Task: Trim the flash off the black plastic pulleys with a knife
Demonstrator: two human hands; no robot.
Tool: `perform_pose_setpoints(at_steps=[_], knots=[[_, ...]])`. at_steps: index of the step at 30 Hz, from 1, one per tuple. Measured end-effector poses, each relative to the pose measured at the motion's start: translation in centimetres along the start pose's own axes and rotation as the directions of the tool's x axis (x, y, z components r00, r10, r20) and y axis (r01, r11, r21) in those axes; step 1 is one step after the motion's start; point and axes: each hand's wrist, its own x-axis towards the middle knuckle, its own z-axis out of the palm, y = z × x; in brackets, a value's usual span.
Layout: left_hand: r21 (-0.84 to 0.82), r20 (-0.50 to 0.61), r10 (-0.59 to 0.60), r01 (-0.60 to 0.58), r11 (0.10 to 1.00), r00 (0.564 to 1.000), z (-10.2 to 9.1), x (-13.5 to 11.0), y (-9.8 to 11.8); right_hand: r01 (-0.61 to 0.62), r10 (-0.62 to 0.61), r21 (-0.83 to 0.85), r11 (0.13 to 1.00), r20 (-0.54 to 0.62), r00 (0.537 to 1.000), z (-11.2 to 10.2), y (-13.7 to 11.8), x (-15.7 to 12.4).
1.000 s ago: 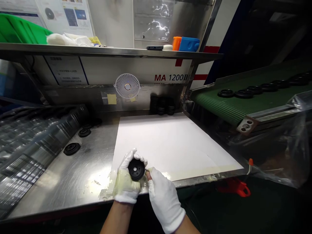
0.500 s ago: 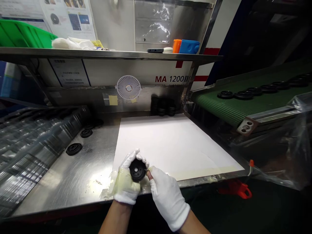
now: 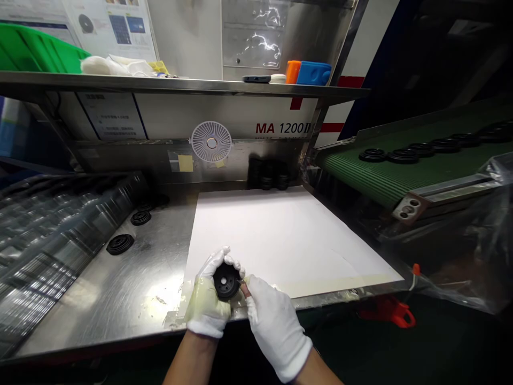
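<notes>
A black round wheel-like part (image 3: pixel 226 280) with a hole in its centre lies in my gloved left hand (image 3: pixel 208 299). My left fingers curl around its far edge, and its face is turned up toward me. My right hand (image 3: pixel 274 323), in a white glove with a bare thumb tip showing, is closed in a pinch against the right rim of the part. A thin tip shows between the pinching fingers and the rim, too small to name. Both hands are over the front edge of the bench, beside the white sheet (image 3: pixel 280 240).
More black round parts (image 3: pixel 120 244) lie on the metal bench at left, beside stacked clear trays (image 3: pixel 80 251). Dark parts (image 3: pixel 274 174) stand at the back. A green conveyor (image 3: pixel 372 179) carries several at right. A small fan (image 3: pixel 211 142) hangs under the shelf (image 3: pixel 192 84).
The view has shifted slightly. Both hands keep the same hold on the black part, with hardly any visible movement at its right rim.
</notes>
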Motion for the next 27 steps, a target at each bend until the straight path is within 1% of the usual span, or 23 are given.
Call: perform_pose_setpoints(at_steps=[3,7,9,11,14,17,21,23,27], knots=[[-0.018,-0.004,0.002,-0.003,1.000,1.000,-0.3,0.2,-0.2,0.005,-0.005,-0.006,1.000,-0.019,1.000,0.8,-0.2,-0.6],[-0.033,-0.050,0.068,-0.070,0.997,0.996,-0.5,0.7,-0.3,0.068,-0.069,-0.013,0.998,-0.068,0.995,2.0,-0.7,-1.4],[-0.026,-0.048,0.075,-0.076,0.997,0.996,-0.5,0.8,-0.3,0.058,-0.057,0.008,0.998,-0.086,0.995,2.0,-0.8,-1.4],[-0.030,-0.026,0.075,-0.076,0.997,0.997,-0.5,0.8,-0.3,0.019,-0.016,0.029,0.999,-0.094,0.995,1.8,-0.7,-1.2],[-0.057,-0.014,0.087,-0.088,0.994,0.996,-0.5,0.7,-0.5,-0.007,0.009,0.015,1.000,-0.105,0.994,1.7,-0.3,-0.9],[-0.094,-0.050,0.098,-0.103,0.990,0.994,-0.4,0.7,-0.7,-0.012,0.012,-0.004,1.000,-0.122,0.992,2.1,-0.2,-1.2],[-0.093,-0.086,0.127,-0.135,0.987,0.988,-0.3,0.6,-0.7,0.015,-0.012,0.023,1.000,-0.098,0.995,2.8,-0.7,-1.8],[-0.095,-0.071,0.137,-0.143,0.985,0.988,-0.3,0.6,-0.7,0.018,-0.016,0.021,1.000,-0.101,0.995,2.8,-0.9,-1.8],[-0.113,-0.022,0.119,-0.121,0.986,0.993,-0.6,0.7,-0.7,-0.019,0.022,0.024,1.000,-0.130,0.991,2.3,-0.9,-1.4]])
